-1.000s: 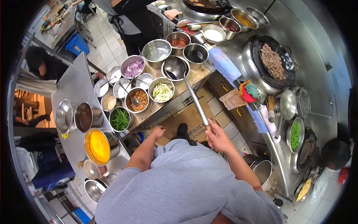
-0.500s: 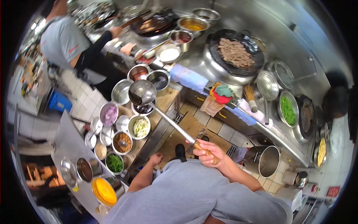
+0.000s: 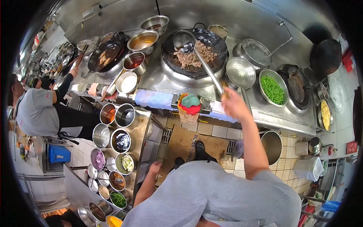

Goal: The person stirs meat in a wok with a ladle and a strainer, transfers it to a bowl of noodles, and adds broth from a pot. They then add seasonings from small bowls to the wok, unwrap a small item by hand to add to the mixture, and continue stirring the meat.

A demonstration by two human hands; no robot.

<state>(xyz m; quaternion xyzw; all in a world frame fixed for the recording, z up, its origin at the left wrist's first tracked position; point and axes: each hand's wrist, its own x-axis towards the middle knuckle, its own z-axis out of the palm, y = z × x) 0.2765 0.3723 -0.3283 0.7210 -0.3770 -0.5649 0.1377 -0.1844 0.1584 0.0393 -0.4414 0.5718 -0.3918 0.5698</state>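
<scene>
My right hand (image 3: 236, 105) is closed around the wooden handle end of a long steel ladle (image 3: 208, 68). Its bowl hangs over a black wok (image 3: 172, 45), in front of the sliced cooked meat (image 3: 200, 56) lying there; whether it touches the meat is hard to tell. Some dark liquid shows in the bowl. My left hand (image 3: 154, 167) hangs low beside the prep counter, fingers curled in, with nothing visible in it.
Several steel pots of ingredients stand on the prep counter (image 3: 141, 138) at left. A perforated strainer (image 3: 241, 72) and a bowl of green beans (image 3: 272, 90) sit right of the wok. A folded cloth (image 3: 190, 101) lies on the stove edge. A co-worker (image 3: 36, 109) tends another wok.
My right hand has swung the ladle from above the ingredient pots up and right to the meat wok. The view has turned toward the stove. My left hand stays low.
</scene>
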